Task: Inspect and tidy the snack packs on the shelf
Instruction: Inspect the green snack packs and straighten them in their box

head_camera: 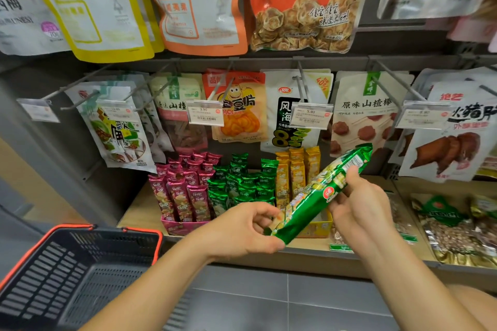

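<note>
One green snack pack (320, 193) is held slantwise in front of the shelf (138, 213) by two hands: the left hand (242, 228) pinches its lower end, the right hand (360, 207) grips higher up. Behind stand three upright batches: magenta packs (183, 191) in a pink tray (178, 227), green packs (242, 185), and yellow packs (295, 172) in a yellow tray (318, 228). One basket (145, 230) sits lower left.

The green snack pack (317, 196) is gleaming as glossy, crinkled foil; the shelf board (137, 209) is showing pale, matt wood grain; the hooks (387, 79) are looking like dull grey metal; the shopping basket (107, 247) is showing matt dark plastic.
</note>
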Action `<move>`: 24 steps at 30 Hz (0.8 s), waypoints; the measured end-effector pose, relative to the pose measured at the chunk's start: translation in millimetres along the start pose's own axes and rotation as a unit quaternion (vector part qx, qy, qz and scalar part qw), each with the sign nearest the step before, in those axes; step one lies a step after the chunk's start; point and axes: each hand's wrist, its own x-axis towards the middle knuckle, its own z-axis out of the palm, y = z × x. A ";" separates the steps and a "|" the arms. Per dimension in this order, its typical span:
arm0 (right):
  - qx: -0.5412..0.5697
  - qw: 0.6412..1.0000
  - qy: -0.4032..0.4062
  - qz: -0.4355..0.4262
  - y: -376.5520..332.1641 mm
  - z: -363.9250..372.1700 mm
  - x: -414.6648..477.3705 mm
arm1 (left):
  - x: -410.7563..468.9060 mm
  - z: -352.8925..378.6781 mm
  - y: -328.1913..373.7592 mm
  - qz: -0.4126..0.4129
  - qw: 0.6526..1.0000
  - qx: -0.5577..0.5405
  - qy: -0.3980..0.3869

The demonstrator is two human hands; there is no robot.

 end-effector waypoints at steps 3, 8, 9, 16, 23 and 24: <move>0.014 1.000 -0.022 0.011 -3.1 -1.5 -0.1 | -4.0 -14.6 1.4 0.029 1.000 0.000 0.006; 0.000 0.999 -0.043 0.008 -12.4 -9.0 1.1 | -10.1 -38.8 -3.5 0.032 0.994 0.067 0.086; -0.020 0.999 -0.037 0.008 -13.1 -10.2 1.9 | -10.9 -43.2 -5.2 0.021 0.991 0.071 0.109; -0.098 0.992 -0.075 0.010 -6.9 -13.7 2.2 | -9.0 -59.8 -9.4 0.021 0.895 -0.383 0.228; -0.069 0.995 -0.073 0.004 -1.2 -11.8 2.7 | -4.2 -56.8 -18.9 -0.038 0.871 -0.411 0.265; -0.068 0.995 -0.077 0.006 -0.5 -11.7 2.3 | -3.8 -56.8 -18.9 -0.037 0.873 -0.406 0.267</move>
